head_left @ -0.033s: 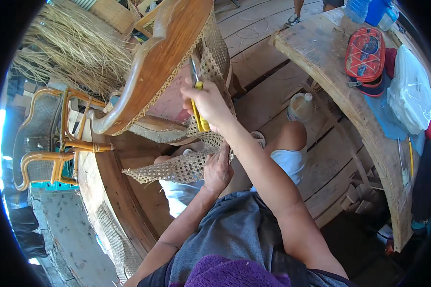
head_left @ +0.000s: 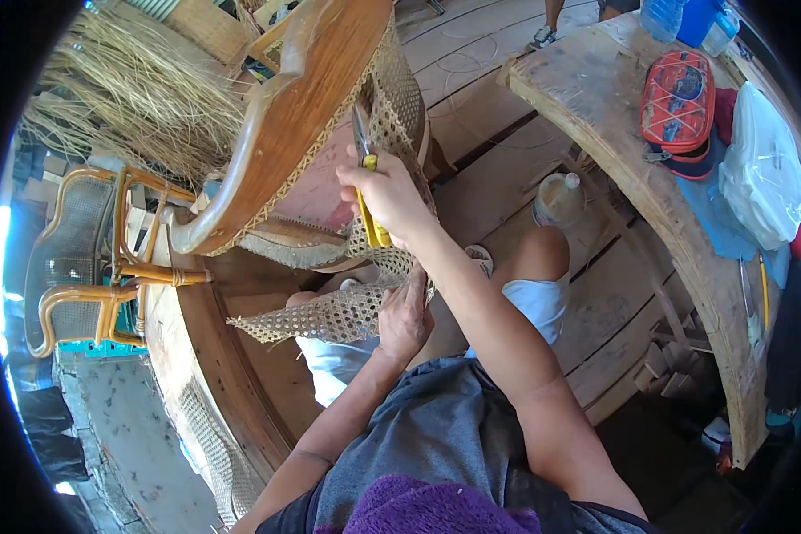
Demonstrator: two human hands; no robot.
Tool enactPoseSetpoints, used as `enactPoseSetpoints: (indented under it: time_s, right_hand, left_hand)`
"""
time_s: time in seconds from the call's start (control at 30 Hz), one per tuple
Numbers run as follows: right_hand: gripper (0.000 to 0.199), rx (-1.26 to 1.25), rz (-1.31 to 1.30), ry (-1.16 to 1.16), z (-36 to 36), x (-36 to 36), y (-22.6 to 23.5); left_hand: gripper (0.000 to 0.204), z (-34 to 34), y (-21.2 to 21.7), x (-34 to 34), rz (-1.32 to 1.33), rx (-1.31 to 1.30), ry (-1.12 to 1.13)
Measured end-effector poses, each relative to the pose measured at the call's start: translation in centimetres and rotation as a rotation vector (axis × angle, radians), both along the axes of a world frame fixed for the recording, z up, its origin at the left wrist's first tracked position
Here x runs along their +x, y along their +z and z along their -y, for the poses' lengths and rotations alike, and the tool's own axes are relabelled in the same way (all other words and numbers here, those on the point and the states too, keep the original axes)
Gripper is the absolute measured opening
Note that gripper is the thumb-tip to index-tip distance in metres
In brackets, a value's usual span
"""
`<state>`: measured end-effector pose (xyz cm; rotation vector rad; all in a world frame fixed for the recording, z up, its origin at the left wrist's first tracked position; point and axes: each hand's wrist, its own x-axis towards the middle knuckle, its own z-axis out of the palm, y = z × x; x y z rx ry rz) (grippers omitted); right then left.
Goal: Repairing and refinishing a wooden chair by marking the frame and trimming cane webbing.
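Observation:
My right hand [head_left: 392, 191] is closed round yellow-handled snips [head_left: 371, 218], whose metal blades point away toward the chair. The blades lie beside woven cane webbing [head_left: 316, 316], which hangs from the frame and runs down across my lap. Lower down, my left hand [head_left: 405, 325] grips the webbing's edge, its index finger stretched along it. The wooden chair frame [head_left: 303, 107] leans in front of me, its curved rail edged with cane. Behind the snips a pinkish panel [head_left: 325, 182] shows inside the frame. The exact spot between the blades is too small to tell.
To the right a curved wooden workbench [head_left: 587, 89] carries a red pouch [head_left: 678, 102], clear plastic bags [head_left: 761, 165] and a pencil [head_left: 764, 289]. A plastic container [head_left: 559, 198] stands on the plank floor. At left are a rattan chair [head_left: 80, 258] and bundled fibre strands [head_left: 142, 80].

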<state>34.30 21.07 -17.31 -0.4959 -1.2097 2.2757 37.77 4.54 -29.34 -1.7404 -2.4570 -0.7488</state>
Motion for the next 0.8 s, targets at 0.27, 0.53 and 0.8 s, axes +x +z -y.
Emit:
enactPoseSetpoints:
  time_s: [0.27, 0.53, 0.8]
  right_hand:
    - [0.025, -0.195, -0.025, 0.122, -4.2, -1.4, 2.0]
    - [0.019, -0.399, -0.081, -0.033, -4.5, -2.7, 3.7]
    - [0.024, -0.292, -0.074, 0.078, -5.6, -2.5, 2.2]
  left_hand:
    - [0.067, -0.5, 0.9, 0.2, -0.012, -0.047, 0.008]
    - [0.068, -0.3, 0.7, 0.4, 0.016, -0.051, 0.028]
    - [0.065, -0.2, 0.4, 0.1, 0.086, -0.037, 0.0]
